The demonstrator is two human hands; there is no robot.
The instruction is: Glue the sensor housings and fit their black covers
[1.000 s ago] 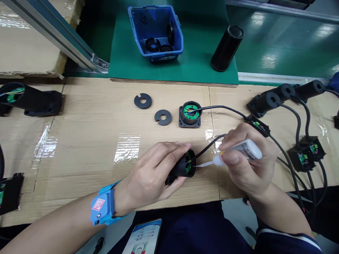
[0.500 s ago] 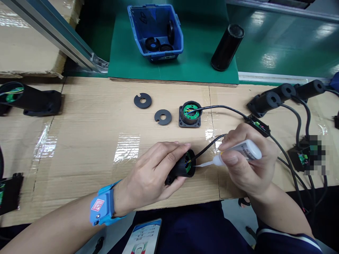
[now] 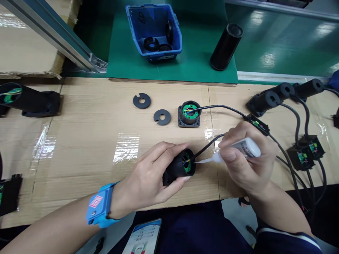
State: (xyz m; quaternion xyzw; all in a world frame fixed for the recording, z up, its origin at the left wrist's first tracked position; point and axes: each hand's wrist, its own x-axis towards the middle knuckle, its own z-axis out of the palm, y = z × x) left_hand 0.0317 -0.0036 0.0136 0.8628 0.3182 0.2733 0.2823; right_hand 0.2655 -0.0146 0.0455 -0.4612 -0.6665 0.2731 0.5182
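At the desk's [image 3: 87,116] far left edge lies a black housing [image 3: 31,103], with another black part [image 3: 9,194] cut off at the near left corner. Moving in, a blue wrist strap [image 3: 102,209] sits on the left arm, and the left hand [image 3: 153,176] is wrapped around a black cylinder [image 3: 176,168] near the front edge, fingers over the top, thumb underneath, its open end with a green board facing right. Behind it, two flat black washers [image 3: 142,101] lie on the cardboard, and further back a blue bin [image 3: 153,30] holds more of them on the green mat [image 3: 190,60]. Just right of the washers sits a square black base [image 3: 189,113] with a green board, a cable [image 3: 225,108] running off it. A black tube [image 3: 226,46] lies on the mat's right side. Now the right hand [image 3: 249,165] is clenched on a small white bottle [image 3: 242,150], its thin nozzle touching the cylinder's open end. Toward the right edge, more black housings [image 3: 280,94] and small boxes [image 3: 304,153] trail cables.
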